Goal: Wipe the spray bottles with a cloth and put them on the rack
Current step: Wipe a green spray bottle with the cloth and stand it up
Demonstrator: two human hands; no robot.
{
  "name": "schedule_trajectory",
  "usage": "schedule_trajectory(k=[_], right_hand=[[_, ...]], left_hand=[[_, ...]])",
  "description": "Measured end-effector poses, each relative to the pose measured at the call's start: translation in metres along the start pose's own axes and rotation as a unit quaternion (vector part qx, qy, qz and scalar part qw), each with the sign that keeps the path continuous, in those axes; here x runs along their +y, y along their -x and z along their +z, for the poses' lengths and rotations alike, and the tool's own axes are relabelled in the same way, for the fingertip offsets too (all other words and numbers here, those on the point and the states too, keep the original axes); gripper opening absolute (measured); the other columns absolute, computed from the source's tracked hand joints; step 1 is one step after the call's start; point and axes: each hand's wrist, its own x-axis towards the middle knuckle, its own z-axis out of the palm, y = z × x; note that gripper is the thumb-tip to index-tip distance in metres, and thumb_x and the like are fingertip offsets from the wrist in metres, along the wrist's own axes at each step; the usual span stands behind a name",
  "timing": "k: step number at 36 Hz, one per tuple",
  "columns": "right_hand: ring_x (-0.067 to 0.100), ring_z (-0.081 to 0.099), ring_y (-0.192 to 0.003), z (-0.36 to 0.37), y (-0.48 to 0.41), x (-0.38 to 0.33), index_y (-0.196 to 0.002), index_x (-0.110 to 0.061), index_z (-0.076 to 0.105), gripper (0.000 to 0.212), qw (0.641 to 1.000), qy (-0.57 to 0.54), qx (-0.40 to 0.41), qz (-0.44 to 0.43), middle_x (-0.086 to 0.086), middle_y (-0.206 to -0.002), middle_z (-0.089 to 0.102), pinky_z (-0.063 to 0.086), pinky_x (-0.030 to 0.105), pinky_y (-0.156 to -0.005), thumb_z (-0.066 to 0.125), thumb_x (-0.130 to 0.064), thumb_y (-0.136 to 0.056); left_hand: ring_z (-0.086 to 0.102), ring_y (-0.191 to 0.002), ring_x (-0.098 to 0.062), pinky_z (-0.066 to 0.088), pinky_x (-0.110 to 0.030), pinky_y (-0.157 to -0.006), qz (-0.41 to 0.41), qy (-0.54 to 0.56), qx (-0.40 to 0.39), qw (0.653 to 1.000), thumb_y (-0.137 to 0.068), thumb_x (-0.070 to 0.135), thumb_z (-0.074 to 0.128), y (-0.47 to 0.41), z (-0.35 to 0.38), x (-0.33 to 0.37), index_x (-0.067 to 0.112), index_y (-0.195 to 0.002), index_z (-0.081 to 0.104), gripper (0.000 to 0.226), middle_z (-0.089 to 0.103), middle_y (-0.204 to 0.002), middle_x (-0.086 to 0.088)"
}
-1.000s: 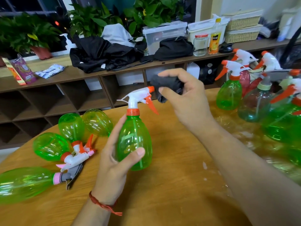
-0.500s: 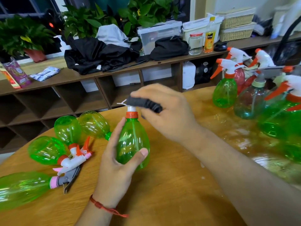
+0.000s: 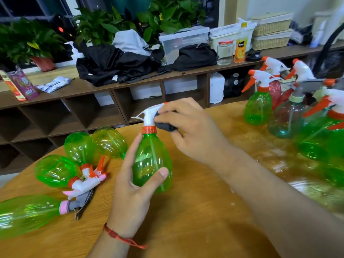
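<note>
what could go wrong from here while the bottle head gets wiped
1. The left hand grips the green spray bottle only by its smooth body. The right hand pushing the dark cloth against the spray head could twist it loose.
2. The loose bottles lying beside the left hand might roll across the table if bumped.

A round wooden table (image 3: 186,229) fills the foreground. Behind it, a long, low brown shelf unit (image 3: 55,96) with open square compartments runs along the wall. On its top lie a heap of black clothes (image 3: 115,67), a black bag (image 3: 195,56), a clear plastic box (image 3: 182,41), two woven baskets (image 3: 271,32), a glass jar (image 3: 224,53) and a juice bottle (image 3: 241,51). Leafy potted plants (image 3: 104,27) stand before a dark window (image 3: 28,8). A pale wall (image 3: 270,4) rises at the right.
</note>
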Motion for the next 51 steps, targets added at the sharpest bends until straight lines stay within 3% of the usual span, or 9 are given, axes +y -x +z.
schedule_trajectory(k=[5, 8, 13, 17, 23, 30, 36, 42, 51], right_hand=[[0.022, 0.056, -0.096, -0.003, 0.002, 0.001, -0.096, -0.016, 0.078, 0.026, 0.994, 0.032, -0.101, 0.011, -0.003, -0.104, 0.070, 0.049, 0.033, -0.085, 0.064, -0.002, -0.079], [0.016, 0.056, -0.090, -0.011, 0.004, 0.004, -0.094, -0.023, 0.079, 0.027, 0.983, 0.047, -0.163, 0.073, -0.008, -0.098, 0.070, 0.054, 0.037, -0.079, 0.062, -0.012, -0.077], [0.013, 0.071, -0.090, -0.027, 0.007, -0.006, -0.106, -0.024, 0.078, 0.034, 0.971, -0.117, -0.004, 0.206, -0.008, -0.102, 0.072, 0.060, 0.038, -0.082, 0.069, -0.005, -0.080], [0.011, 0.074, -0.101, -0.044, 0.011, -0.013, -0.120, -0.025, 0.075, 0.044, 0.907, -0.256, -0.003, 0.334, -0.008, -0.113, 0.077, 0.062, 0.036, -0.092, 0.073, 0.005, -0.087], [0.011, 0.059, -0.068, -0.088, 0.035, -0.029, -0.117, -0.017, 0.078, 0.028, 0.823, -0.372, -0.037, 0.427, 0.003, -0.087, 0.071, 0.042, 0.018, -0.057, 0.067, -0.001, -0.096], [0.010, 0.058, -0.061, -0.138, 0.074, -0.048, -0.109, -0.010, 0.076, 0.012, 0.839, -0.311, -0.018, 0.446, 0.001, -0.076, 0.068, 0.043, 0.022, -0.055, 0.072, -0.007, -0.098], [0.017, 0.063, -0.058, -0.177, 0.101, -0.066, -0.100, -0.003, 0.072, 0.007, 0.849, -0.298, 0.064, 0.433, 0.008, -0.070, 0.067, 0.050, 0.023, -0.052, 0.069, 0.003, -0.097], [0.013, 0.065, -0.063, -0.212, 0.115, -0.069, -0.099, -0.015, 0.072, 0.012, 0.882, -0.204, 0.118, 0.408, 0.005, -0.076, 0.069, 0.052, 0.023, -0.058, 0.073, -0.003, -0.096], [0.019, 0.074, -0.069, -0.221, 0.122, -0.054, -0.104, -0.026, 0.075, 0.023, 0.891, -0.145, 0.175, 0.392, -0.003, -0.085, 0.073, 0.065, 0.038, -0.064, 0.075, -0.006, -0.094]], left_hand=[[0.052, -0.146, -0.018, 0.047, -0.056, -0.116, -0.020, 0.084, 0.051, 0.995, -0.073, 0.032, 0.093, -0.007, -0.010, -0.009, 0.046, -0.153, 0.053, 0.091, 0.055, -0.157, 0.016], [0.047, -0.150, -0.020, 0.041, -0.061, -0.119, -0.021, 0.108, 0.065, 0.992, -0.068, 0.034, 0.091, -0.011, -0.016, -0.011, 0.049, -0.152, 0.053, 0.093, 0.049, -0.161, 0.018], [0.044, -0.151, -0.014, 0.041, -0.057, -0.119, -0.018, 0.095, 0.046, 0.994, -0.072, 0.036, 0.091, -0.009, -0.014, -0.010, 0.048, -0.153, 0.052, 0.091, 0.049, -0.159, 0.024], [0.063, -0.128, 0.004, 0.056, -0.017, -0.094, -0.014, 0.106, -0.025, 0.994, -0.077, 0.005, 0.084, 0.001, -0.003, 0.007, 0.028, -0.156, 0.049, 0.089, 0.066, -0.138, 0.030], [0.061, -0.135, -0.006, 0.053, -0.017, -0.098, -0.012, 0.111, -0.119, 0.987, -0.074, 0.010, 0.078, 0.014, 0.004, 0.019, 0.028, -0.155, 0.050, 0.088, 0.063, -0.148, 0.017], [0.037, -0.144, 0.018, 0.033, 0.003, -0.103, 0.019, 0.003, -0.226, 0.974, -0.081, 0.040, 0.082, 0.026, 0.025, 0.052, 0.042, -0.159, 0.042, 0.087, 0.046, -0.154, 0.040], [0.059, -0.136, 0.000, 0.051, -0.020, -0.107, 0.016, -0.017, -0.309, 0.951, -0.092, 0.021, 0.084, 0.032, 0.046, 0.080, 0.041, -0.163, 0.036, 0.088, 0.054, -0.153, 0.027], [0.046, -0.136, 0.019, 0.037, -0.001, -0.103, 0.082, -0.087, -0.291, 0.949, -0.086, 0.028, 0.088, 0.038, 0.083, 0.110, 0.051, -0.159, 0.035, 0.092, 0.045, -0.149, 0.045], [0.056, -0.126, 0.008, 0.045, -0.016, -0.104, 0.096, -0.178, -0.252, 0.946, -0.079, 0.047, 0.092, 0.010, 0.132, 0.095, 0.043, -0.151, 0.047, 0.085, 0.061, -0.135, 0.030]])
